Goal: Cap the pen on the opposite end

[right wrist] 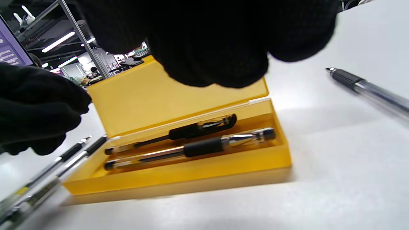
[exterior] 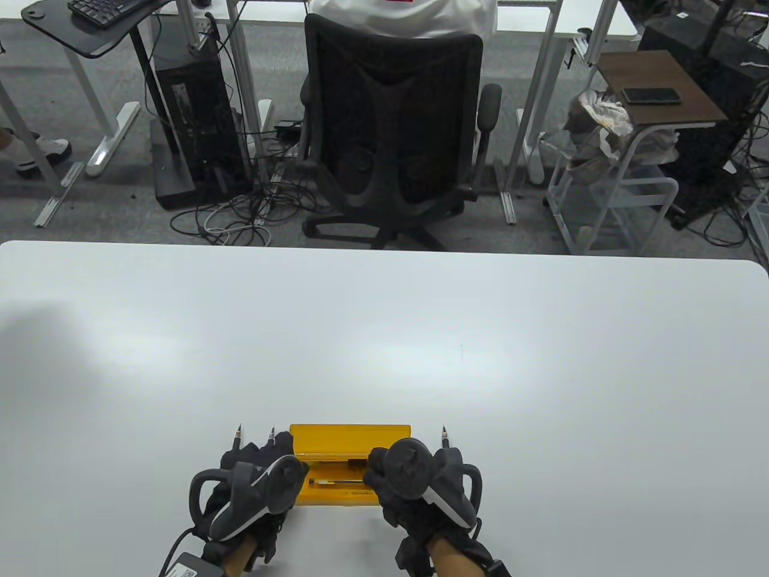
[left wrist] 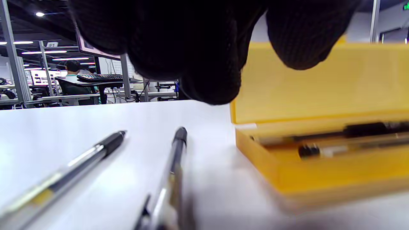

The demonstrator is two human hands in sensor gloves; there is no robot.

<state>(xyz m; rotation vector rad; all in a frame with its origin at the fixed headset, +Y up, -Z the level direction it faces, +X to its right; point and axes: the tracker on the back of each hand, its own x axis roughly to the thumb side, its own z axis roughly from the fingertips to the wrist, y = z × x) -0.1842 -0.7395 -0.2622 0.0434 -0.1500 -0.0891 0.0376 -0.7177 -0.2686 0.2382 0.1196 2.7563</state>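
An open yellow pen case [exterior: 350, 434] lies near the table's front edge. In the right wrist view it [right wrist: 159, 102] holds two black pens, one capped [right wrist: 191, 129] and one with its metal tip bare [right wrist: 198, 148]. Two uncapped pens [exterior: 238, 434] [exterior: 271, 435] lie left of the case, under my left hand [exterior: 258, 475]. They show close up in the left wrist view [left wrist: 96, 150] [left wrist: 176, 150]. Another uncapped pen [exterior: 444, 435] lies right of the case, by my right hand [exterior: 390, 481]. Both hands hover at the ends of the case and hold nothing I can see.
The white table [exterior: 384, 336] stretches far beyond the case. A black office chair [exterior: 393, 132] stands past its far edge, with desks, cables and a small side table [exterior: 658, 90] behind.
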